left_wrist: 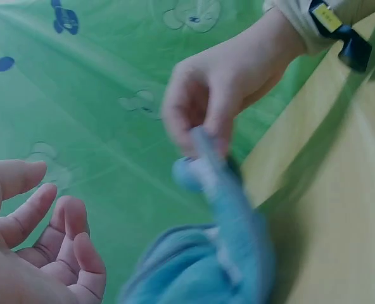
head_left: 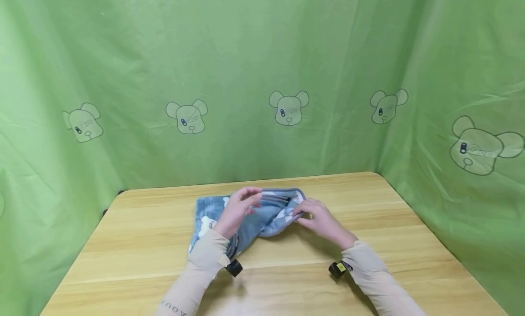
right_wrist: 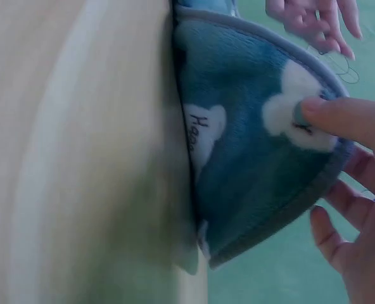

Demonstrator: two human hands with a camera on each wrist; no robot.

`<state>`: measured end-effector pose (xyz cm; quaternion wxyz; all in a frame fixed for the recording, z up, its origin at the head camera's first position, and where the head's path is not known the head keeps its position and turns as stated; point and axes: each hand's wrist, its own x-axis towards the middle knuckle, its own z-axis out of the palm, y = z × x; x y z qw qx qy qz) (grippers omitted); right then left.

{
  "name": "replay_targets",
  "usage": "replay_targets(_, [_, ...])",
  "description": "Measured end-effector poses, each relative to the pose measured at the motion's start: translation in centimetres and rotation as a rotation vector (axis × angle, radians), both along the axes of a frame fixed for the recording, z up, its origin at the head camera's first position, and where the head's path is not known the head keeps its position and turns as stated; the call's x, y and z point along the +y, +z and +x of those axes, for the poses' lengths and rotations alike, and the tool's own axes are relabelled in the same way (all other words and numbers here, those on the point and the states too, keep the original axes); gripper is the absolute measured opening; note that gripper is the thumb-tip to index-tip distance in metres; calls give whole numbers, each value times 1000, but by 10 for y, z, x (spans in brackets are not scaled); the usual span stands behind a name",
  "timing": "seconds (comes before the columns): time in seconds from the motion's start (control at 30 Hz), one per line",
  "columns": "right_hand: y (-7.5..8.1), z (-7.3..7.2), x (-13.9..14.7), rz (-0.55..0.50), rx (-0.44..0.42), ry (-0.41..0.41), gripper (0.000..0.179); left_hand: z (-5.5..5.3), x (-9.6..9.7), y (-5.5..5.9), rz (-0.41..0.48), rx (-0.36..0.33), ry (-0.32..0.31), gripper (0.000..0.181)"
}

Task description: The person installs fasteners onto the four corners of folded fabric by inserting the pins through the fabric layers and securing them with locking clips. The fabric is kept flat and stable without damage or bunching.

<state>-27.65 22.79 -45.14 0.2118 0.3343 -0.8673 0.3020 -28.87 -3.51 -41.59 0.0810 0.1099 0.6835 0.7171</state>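
A blue fleece cloth (head_left: pixel 258 218) with white cloud-like patches and a grey bound edge lies folded and rumpled on the wooden table. My right hand (head_left: pixel 321 220) pinches its right-hand edge between thumb and fingers, lifting that part a little. In the right wrist view the thumb of the right hand (right_wrist: pixel 358 164) presses on a white patch of the cloth (right_wrist: pixel 238 139), with the fingers behind the edge. Over the cloth's middle hovers my left hand (head_left: pixel 238 211), its fingers loosely bent. Nothing lies in the left hand (left_wrist: pixel 48 240) in the left wrist view.
The wooden table (head_left: pixel 135 243) extends around the cloth on all sides. Green curtains (head_left: pixel 238 56) printed with bear heads hang behind it and at both sides. A small black device (head_left: pixel 337 269) is strapped at the right wrist, another (head_left: pixel 234 267) at the left.
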Motion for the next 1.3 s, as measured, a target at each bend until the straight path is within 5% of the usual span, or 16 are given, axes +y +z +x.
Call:
replay_targets(0.17, [4,-1,5,68,-85,39,16,-6,-33,8,-100,79,121,34])
replay_targets(0.33, [7,-2,9,127,-170,95,14,-18,-69,11,-215,156,343,30])
replay_targets(0.43, [7,-2,11,172,-216,106,13,-27,-90,5,-244,149,484,27])
replay_targets(0.57, [6,-2,13,206,-276,121,13,-38,-114,-13,-231,75,584,30])
replay_targets(0.7, [6,-1,15,219,-330,145,14,-41,-129,-29,-201,-18,572,39])
replay_targets(0.93, [5,0,16,277,-420,124,18,-46,-134,-50,-171,-160,436,51])
replay_targets(1.13, [3,1,17,320,-487,116,17,-57,-136,-74,-109,-98,412,45])
replay_targets(1.3, [6,1,22,350,-544,128,14,-58,-137,-76,-105,-116,419,42])
